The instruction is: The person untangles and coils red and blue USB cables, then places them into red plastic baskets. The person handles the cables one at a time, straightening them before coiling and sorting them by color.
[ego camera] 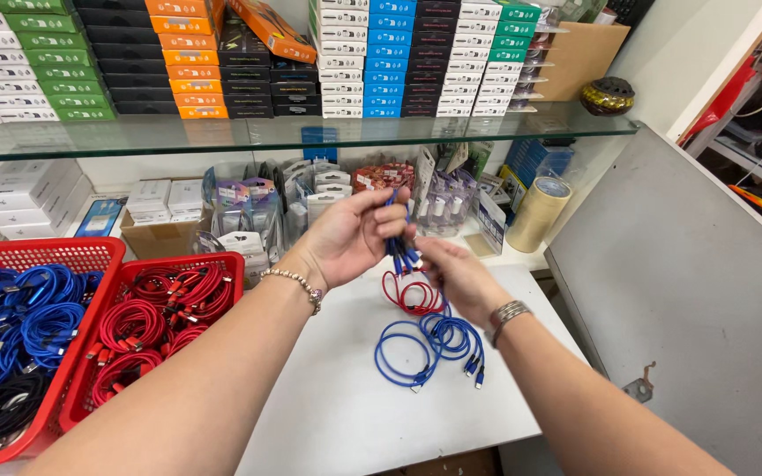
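Above the white table [328, 414], her left hand [350, 236] pinched the blue cable bundle [399, 251] shut; her right hand [456, 273] closed just below. Best, I judged, to keep plugs even, loops hanging free.

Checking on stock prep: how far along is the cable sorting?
Done: blue coils and a red coil lie on the white table. In hand: left hand and right hand hold a blue cable bundle. Left: two red baskets remain full of cables.
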